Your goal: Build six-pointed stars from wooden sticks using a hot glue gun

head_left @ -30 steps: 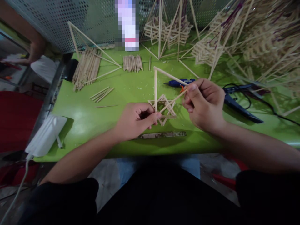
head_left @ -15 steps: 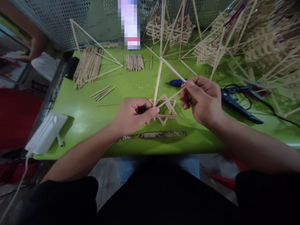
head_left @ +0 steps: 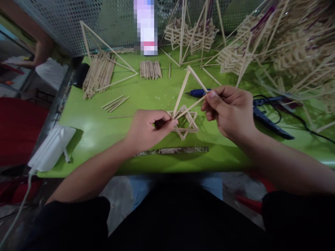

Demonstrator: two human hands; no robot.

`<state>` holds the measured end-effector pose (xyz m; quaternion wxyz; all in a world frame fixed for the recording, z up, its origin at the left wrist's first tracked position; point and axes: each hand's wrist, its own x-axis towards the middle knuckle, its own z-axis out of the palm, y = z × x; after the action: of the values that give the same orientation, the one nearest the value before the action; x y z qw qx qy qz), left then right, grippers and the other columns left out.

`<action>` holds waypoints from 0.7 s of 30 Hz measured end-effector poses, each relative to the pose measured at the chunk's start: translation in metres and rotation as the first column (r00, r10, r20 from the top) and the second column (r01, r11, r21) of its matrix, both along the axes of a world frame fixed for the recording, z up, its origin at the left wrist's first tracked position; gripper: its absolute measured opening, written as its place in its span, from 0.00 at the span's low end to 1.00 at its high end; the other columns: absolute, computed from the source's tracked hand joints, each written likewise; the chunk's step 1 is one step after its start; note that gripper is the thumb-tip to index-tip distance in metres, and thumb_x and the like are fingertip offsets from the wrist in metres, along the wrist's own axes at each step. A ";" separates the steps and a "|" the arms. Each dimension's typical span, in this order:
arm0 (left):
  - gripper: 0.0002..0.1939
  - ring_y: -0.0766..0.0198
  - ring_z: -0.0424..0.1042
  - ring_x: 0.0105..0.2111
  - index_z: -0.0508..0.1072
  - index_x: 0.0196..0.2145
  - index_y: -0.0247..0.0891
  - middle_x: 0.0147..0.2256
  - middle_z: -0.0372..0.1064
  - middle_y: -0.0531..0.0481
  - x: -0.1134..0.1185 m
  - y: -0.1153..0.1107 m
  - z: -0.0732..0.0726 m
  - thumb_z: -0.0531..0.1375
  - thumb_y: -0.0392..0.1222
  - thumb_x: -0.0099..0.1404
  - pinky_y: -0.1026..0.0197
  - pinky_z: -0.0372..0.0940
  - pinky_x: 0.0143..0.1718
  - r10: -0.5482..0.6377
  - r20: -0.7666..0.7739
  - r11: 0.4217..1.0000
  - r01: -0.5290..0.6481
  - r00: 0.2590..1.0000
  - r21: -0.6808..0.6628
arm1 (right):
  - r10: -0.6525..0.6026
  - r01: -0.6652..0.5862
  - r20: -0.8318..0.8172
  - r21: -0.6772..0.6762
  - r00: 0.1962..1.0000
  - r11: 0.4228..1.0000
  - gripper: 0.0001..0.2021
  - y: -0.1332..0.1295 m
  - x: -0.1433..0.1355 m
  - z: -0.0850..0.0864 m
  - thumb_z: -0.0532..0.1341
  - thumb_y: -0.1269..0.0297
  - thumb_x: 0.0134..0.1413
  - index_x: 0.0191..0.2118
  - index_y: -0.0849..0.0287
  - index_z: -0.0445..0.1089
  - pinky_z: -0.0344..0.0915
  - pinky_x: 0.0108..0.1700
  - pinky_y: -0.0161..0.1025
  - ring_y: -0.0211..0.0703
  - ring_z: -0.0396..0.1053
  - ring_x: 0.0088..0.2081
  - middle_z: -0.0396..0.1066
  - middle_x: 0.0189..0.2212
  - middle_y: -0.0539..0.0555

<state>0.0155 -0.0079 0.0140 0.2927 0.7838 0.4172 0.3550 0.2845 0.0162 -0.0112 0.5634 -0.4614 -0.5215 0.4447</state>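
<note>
Both hands hold a triangle of thin wooden sticks (head_left: 181,91) above the green table, one corner pointing away from me. My left hand (head_left: 151,129) pinches its near left corner between thumb and fingers. At the right corner, my right hand (head_left: 227,108) grips it the same way. Below the triangle lies a six-pointed star frame of sticks (head_left: 193,122), partly hidden by my left hand and the triangle. A blue pen-like tool (head_left: 196,92) rests behind my right hand. Nearer me lies a narrow mottled strip (head_left: 175,150).
Stick bundles (head_left: 98,73) and a shorter bundle (head_left: 150,69) lie at the back left, with several loose sticks (head_left: 115,103). Woven stick frames (head_left: 295,52) crowd the right. A dark-handled tool (head_left: 272,122), a white power strip (head_left: 52,148) and another person's arm (head_left: 42,45) are around.
The triangle's far corner has tilted to the right and now stands apart from the stick frame behind it. My right hand has shifted slightly right; my left hand has hardly moved.
</note>
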 end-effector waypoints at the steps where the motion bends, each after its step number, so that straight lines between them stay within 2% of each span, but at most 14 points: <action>1: 0.17 0.66 0.73 0.24 0.83 0.29 0.40 0.26 0.80 0.51 0.000 0.000 -0.001 0.70 0.45 0.77 0.63 0.63 0.26 0.003 -0.023 1.000 -0.003 1.000 0.007 | -0.001 0.001 0.001 0.002 1.000 1.000 0.22 0.000 0.000 0.000 0.81 0.39 0.62 0.34 0.53 0.83 0.65 0.19 0.38 0.35 0.67 0.20 0.82 0.28 0.52; 4: 0.17 0.66 0.75 0.24 0.83 0.31 0.41 0.27 0.81 0.51 -0.001 0.001 -0.004 0.69 0.48 0.80 0.62 0.65 0.28 0.005 -0.093 0.998 0.000 0.996 0.059 | -0.005 0.005 -0.008 -0.011 1.000 1.000 0.22 0.001 0.000 0.001 0.82 0.40 0.60 0.34 0.54 0.85 0.64 0.19 0.38 0.35 0.68 0.20 0.84 0.29 0.53; 6: 0.17 0.66 0.76 0.25 0.83 0.32 0.40 0.28 0.82 0.51 -0.002 0.001 -0.008 0.68 0.46 0.81 0.61 0.66 0.29 0.004 -0.132 0.989 0.016 0.991 0.150 | -0.003 0.002 -0.007 -0.015 1.000 1.000 0.22 0.001 0.000 0.002 0.82 0.39 0.60 0.34 0.55 0.85 0.64 0.19 0.37 0.34 0.67 0.19 0.84 0.30 0.54; 9: 0.16 0.67 0.76 0.25 0.81 0.32 0.39 0.30 0.83 0.51 -0.002 0.002 -0.014 0.68 0.43 0.81 0.62 0.66 0.30 -0.004 -0.162 0.947 0.055 0.987 0.315 | 0.004 -0.004 0.011 -0.004 1.000 1.000 0.22 -0.001 0.000 0.002 0.81 0.39 0.60 0.35 0.54 0.86 0.64 0.19 0.37 0.34 0.67 0.20 0.86 0.31 0.54; 12: 0.18 0.66 0.76 0.25 0.80 0.31 0.39 0.29 0.82 0.52 -0.002 0.003 -0.019 0.68 0.41 0.82 0.62 0.65 0.30 0.008 -0.197 0.901 0.078 0.980 0.426 | 0.004 -0.005 0.032 0.016 0.999 1.000 0.21 -0.002 0.000 0.002 0.80 0.40 0.62 0.35 0.54 0.86 0.64 0.19 0.38 0.34 0.68 0.20 0.86 0.33 0.54; 17: 0.18 0.66 0.72 0.23 0.77 0.31 0.39 0.26 0.78 0.53 -0.001 0.005 -0.023 0.67 0.41 0.82 0.59 0.60 0.27 0.034 -0.224 0.852 0.089 0.974 0.516 | -0.005 0.002 0.043 0.058 0.999 0.998 0.19 -0.003 0.000 -0.002 0.78 0.41 0.67 0.37 0.53 0.86 0.63 0.20 0.38 0.33 0.67 0.20 0.86 0.34 0.54; 21: 0.17 0.68 0.69 0.22 0.77 0.32 0.39 0.25 0.76 0.54 0.001 0.004 -0.027 0.67 0.41 0.83 0.60 0.57 0.26 0.008 -0.215 0.833 0.112 0.977 0.542 | -0.015 0.014 0.021 0.072 1.000 0.997 0.19 -0.003 -0.001 -0.007 0.78 0.42 0.67 0.37 0.53 0.87 0.61 0.18 0.38 0.34 0.66 0.20 0.86 0.33 0.54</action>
<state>0.0165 -0.0043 -0.0129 0.0191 0.8786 0.3042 0.3676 0.2835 0.0137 -0.0180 0.5772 -0.4494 -0.5398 0.4166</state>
